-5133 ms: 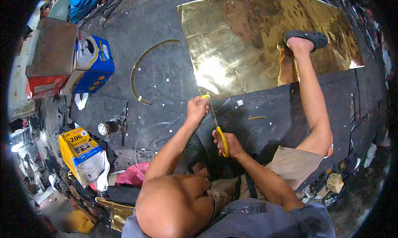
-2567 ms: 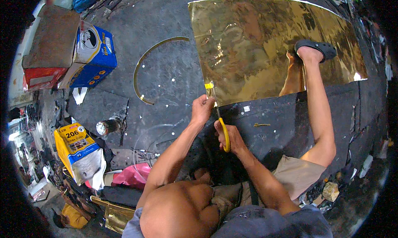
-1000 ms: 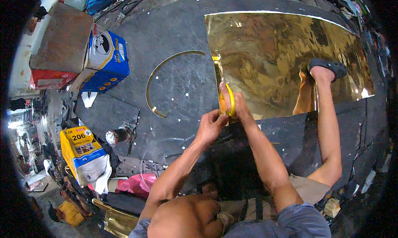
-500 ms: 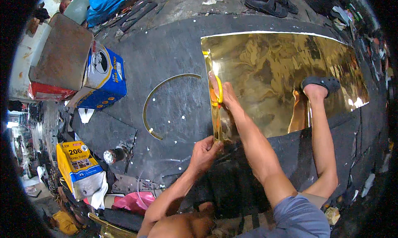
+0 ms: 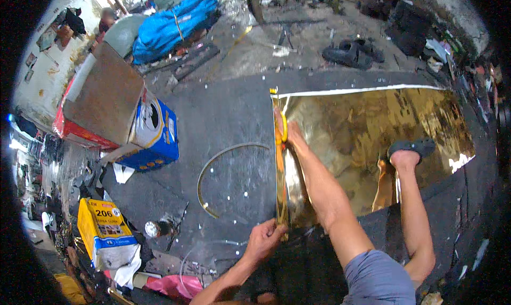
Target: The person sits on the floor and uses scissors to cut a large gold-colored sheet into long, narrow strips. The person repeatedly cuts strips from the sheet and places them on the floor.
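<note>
A shiny gold sheet (image 5: 340,140) with a white far edge lies on dark matting. My right hand (image 5: 290,132) is closed around a tool with a yellow loop handle (image 5: 284,126) at the sheet's left edge; its exact kind is hard to make out. A small yellow piece (image 5: 273,91) shows beyond it, by the far left corner. My left hand (image 5: 263,240) pinches the near end of a narrow gold strip (image 5: 280,198) running along that left edge. My foot in a dark clog (image 5: 412,149) presses on the sheet's right part.
Left of the sheet lies a thin curved band (image 5: 202,180). A blue-and-white box (image 5: 159,132), a yellow box (image 5: 104,225) and a jar-like container (image 5: 153,229) stand farther left. Beyond the matting are a blue tarp bundle (image 5: 178,26) and black sandals (image 5: 351,54).
The view has tilted up, so the scene sits lower. My right hand and its tool have moved farther away along the sheet's left edge. My left hand stays at the near end.
</note>
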Available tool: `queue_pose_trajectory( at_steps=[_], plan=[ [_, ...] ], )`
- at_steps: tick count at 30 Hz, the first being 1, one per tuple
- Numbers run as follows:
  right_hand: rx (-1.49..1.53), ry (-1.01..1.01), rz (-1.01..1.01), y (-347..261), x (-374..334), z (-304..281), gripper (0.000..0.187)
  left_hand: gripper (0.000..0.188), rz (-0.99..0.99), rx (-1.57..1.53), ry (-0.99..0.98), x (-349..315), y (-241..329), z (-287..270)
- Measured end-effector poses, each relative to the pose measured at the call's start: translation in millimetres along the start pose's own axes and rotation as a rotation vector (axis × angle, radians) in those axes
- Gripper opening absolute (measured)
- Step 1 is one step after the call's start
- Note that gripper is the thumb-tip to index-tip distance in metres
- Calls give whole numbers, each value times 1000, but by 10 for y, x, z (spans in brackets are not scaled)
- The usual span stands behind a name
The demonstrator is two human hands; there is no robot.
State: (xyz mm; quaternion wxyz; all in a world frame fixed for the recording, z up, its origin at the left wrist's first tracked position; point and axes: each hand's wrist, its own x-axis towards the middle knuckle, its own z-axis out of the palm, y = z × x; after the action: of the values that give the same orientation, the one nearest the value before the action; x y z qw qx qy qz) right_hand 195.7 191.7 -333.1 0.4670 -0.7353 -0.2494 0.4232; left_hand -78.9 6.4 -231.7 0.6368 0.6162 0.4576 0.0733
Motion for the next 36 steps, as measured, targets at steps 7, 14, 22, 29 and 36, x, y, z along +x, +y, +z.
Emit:
queue_pose_trajectory(
  at_steps=[7,14,22,29,36],
  plan=[
    [13,-62,226,-284,18,39,67,25,-99,-153,8,-281,261,-74],
    [221,-127,53,47,-106,55,73,28,-144,200,276,52,-848,-188],
    [356,-133,350,672,-2260,-649,62,48,378,940,451,512,-537,343],
    [287,-227,529,1316,-4020,-1006,83,17,-225,-683,609,806,-838,-250],
    [294,-138,393,1164,-3918,-1238,86,55,543,655,751,734,-31,123]
  ],
)
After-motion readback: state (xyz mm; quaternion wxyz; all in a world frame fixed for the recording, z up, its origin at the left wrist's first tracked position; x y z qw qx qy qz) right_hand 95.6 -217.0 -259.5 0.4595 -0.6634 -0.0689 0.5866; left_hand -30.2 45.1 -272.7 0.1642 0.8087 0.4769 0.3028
